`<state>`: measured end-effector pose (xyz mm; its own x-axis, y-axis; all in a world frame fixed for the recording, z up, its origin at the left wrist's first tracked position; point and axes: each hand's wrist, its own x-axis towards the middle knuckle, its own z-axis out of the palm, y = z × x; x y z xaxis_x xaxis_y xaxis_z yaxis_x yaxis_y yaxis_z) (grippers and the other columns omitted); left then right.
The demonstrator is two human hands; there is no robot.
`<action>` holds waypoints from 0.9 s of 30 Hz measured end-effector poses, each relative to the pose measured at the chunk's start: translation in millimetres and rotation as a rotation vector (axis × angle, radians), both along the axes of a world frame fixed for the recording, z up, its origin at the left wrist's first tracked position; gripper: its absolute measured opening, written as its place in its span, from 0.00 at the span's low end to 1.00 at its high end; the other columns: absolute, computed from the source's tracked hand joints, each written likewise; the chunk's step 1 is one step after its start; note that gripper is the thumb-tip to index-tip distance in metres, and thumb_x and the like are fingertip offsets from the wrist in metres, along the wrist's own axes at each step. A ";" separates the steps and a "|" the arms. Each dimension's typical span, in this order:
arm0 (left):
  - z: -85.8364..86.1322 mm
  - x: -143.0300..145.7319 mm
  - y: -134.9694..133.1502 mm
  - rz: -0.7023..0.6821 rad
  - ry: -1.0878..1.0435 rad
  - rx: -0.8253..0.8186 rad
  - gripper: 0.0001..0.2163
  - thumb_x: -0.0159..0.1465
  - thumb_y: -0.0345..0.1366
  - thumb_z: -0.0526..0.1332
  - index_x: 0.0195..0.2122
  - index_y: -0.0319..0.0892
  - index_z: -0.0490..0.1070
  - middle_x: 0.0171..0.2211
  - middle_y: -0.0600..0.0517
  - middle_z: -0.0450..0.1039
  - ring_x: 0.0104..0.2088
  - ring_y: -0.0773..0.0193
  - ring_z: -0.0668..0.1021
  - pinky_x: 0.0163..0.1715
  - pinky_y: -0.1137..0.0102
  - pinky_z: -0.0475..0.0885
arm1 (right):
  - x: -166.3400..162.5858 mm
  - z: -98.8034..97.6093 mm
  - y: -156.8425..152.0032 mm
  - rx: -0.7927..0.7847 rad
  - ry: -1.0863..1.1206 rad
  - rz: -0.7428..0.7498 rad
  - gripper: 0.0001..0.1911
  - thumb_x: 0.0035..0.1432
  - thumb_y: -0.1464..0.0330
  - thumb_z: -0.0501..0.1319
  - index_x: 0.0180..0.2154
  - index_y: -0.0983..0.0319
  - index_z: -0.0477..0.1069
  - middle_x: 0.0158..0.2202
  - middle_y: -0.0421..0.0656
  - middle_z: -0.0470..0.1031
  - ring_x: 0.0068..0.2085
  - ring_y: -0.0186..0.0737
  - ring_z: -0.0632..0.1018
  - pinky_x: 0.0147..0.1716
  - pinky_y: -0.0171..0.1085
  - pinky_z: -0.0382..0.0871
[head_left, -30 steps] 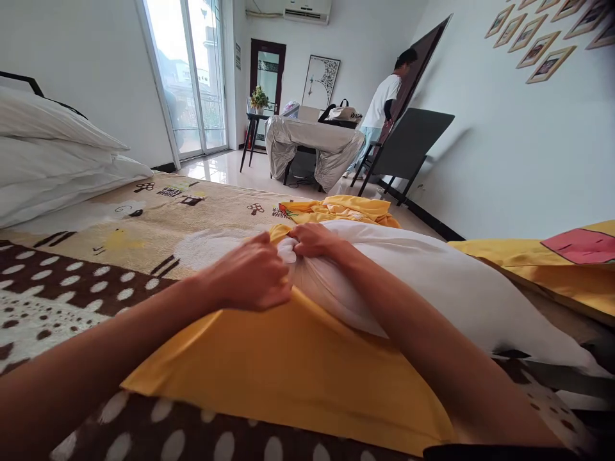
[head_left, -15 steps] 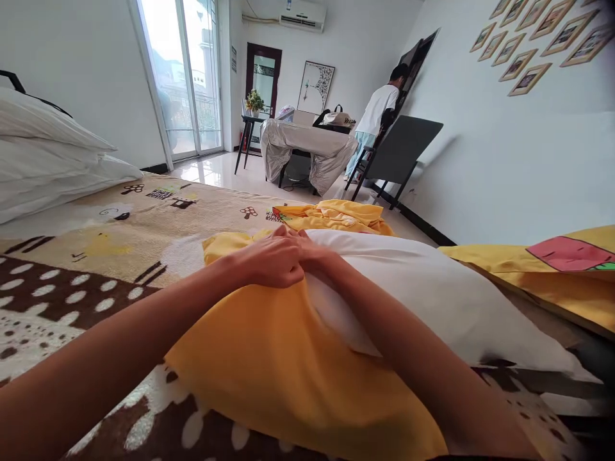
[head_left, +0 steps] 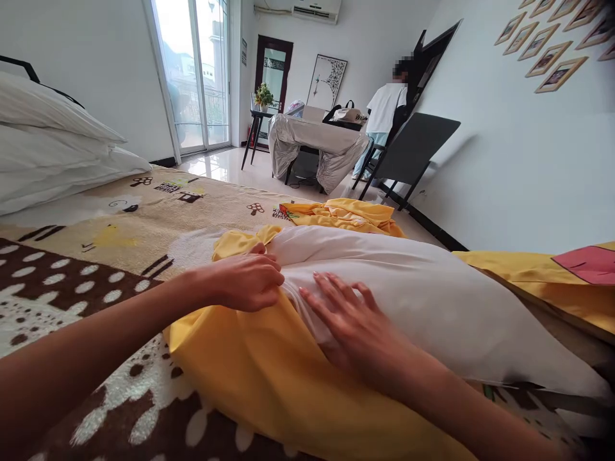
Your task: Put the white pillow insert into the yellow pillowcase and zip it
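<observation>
Nearest us, the yellow pillowcase (head_left: 259,365) spreads flat over the patterned blanket (head_left: 72,282), and the white pillow (head_left: 432,294) lies partly on it. The pillow's long axis runs across the bed, one end pointing left at our hands, the other trailing off to the right. Our right hand (head_left: 353,320) rests open and flat on the pillow, fingers spread, gripping nothing. Our left hand (head_left: 247,282) is clenched on the pillowcase's bunched edge right at the pillow's left end. Most of the pillow is bare; whether its tip sits inside the case we cannot tell.

Just behind lies a crumpled yellow cloth (head_left: 346,214), with stacked white pillows (head_left: 52,153) far left. Beyond the bed stand a draped table (head_left: 321,144) and a dark chair (head_left: 413,144), and a person in a white shirt (head_left: 387,109) stands behind them.
</observation>
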<state>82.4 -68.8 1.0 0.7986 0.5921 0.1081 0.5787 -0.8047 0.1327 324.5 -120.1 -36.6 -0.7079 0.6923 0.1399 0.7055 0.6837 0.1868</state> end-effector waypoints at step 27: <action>-26.4 49.1 -28.8 -0.091 -0.073 0.147 0.06 0.61 0.32 0.53 0.28 0.40 0.67 0.28 0.49 0.74 0.33 0.60 0.75 0.45 0.62 0.61 | 26.4 84.3 120.9 -0.242 0.340 -0.070 0.23 0.59 0.60 0.59 0.53 0.62 0.72 0.49 0.49 0.77 0.48 0.46 0.77 0.50 0.44 0.68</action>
<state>131.5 -97.6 -25.4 0.8348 0.4917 0.2477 0.4960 -0.8669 0.0490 350.8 0.9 47.7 -0.5993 0.7789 0.1847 0.7459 0.6271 -0.2243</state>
